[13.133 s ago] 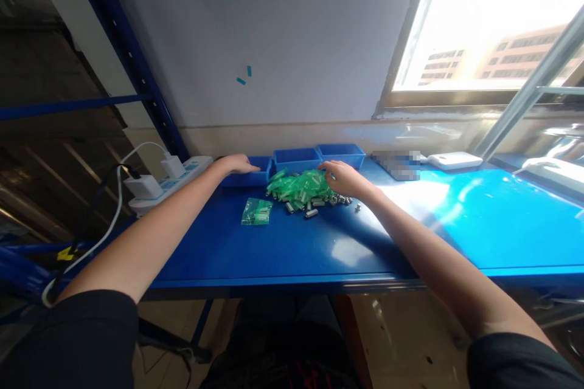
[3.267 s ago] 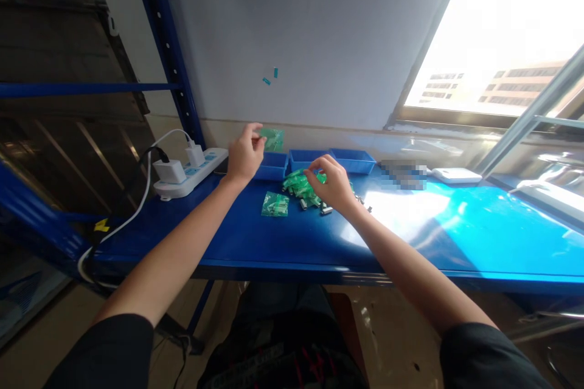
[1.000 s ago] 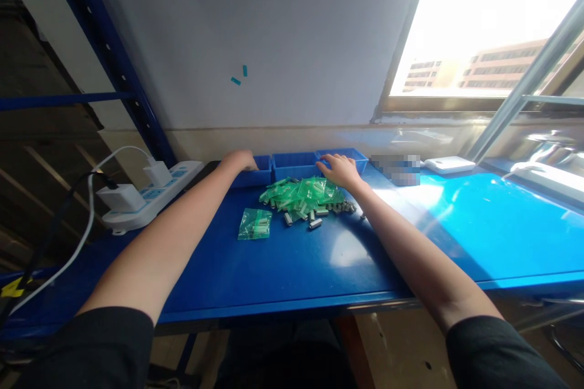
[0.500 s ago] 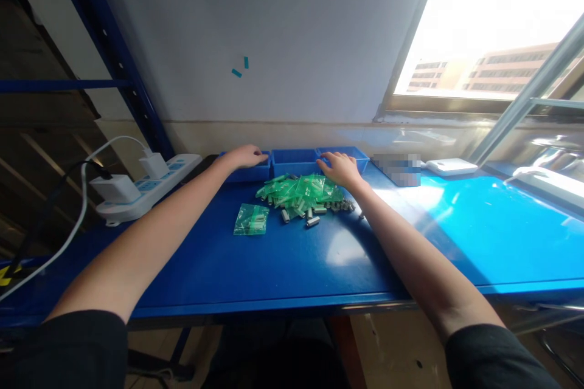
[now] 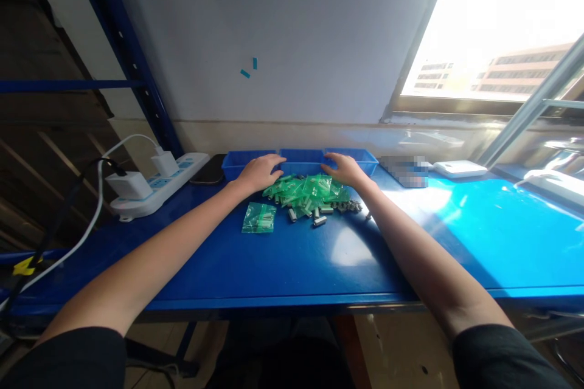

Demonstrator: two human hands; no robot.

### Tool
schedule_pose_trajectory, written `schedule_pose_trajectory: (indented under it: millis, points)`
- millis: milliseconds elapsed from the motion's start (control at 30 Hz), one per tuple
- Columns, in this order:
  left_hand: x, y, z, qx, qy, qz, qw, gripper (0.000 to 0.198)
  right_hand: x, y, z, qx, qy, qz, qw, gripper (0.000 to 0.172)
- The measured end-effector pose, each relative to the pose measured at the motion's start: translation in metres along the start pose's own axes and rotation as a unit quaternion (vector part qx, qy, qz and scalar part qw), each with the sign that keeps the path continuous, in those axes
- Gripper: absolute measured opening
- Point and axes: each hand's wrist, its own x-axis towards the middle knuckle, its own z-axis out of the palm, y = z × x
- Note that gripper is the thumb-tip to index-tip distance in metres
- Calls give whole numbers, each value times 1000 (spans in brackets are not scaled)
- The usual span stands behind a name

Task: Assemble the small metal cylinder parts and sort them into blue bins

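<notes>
My left hand (image 5: 261,172) is over the left end of a pile of green plastic bags (image 5: 310,189), its thumb and fingers apart and nothing between them. On the pile's other side, my right hand (image 5: 343,169) is also open, fingers pointing at the middle blue bin (image 5: 302,166). Beside my left hand stands the left blue bin (image 5: 237,161); the right blue bin (image 5: 364,161) is behind my right hand. Metal cylinders (image 5: 320,221) lie at the pile's front, with small metal parts (image 5: 354,206) at its right. One flat green bag (image 5: 258,218) lies apart, nearer me.
A white power strip (image 5: 185,179) with plugged-in adapters and cables is on the left, a dark phone (image 5: 208,170) next to it. To the right are a blurred-out dark object (image 5: 404,171) and a white box (image 5: 460,168). A wall rises behind the blue table (image 5: 292,273).
My left hand has come off the left bin, moving right and towards me to the pile, and its fingers have spread. My right hand stays near the right bin. The view has shifted slightly.
</notes>
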Motion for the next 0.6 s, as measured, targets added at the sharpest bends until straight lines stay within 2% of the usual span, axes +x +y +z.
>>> schedule_pose_trajectory:
  millis: [133,233,400,600]
  points:
    - [10,1,2,9,-13,-13,1000,45,-1,2,-1,10,14,-10,1000,40]
    - [12,-2,6,11,3,9,1000,38,-1,5,-2,28,21,-20,999,41]
    - [7,-5,8,-5,26,26,999,34,-4,10,-2,58,29,-20,998,42]
    - [0,-2,5,-23,18,20,999,38,-10,6,-8,72,14,-17,997,45]
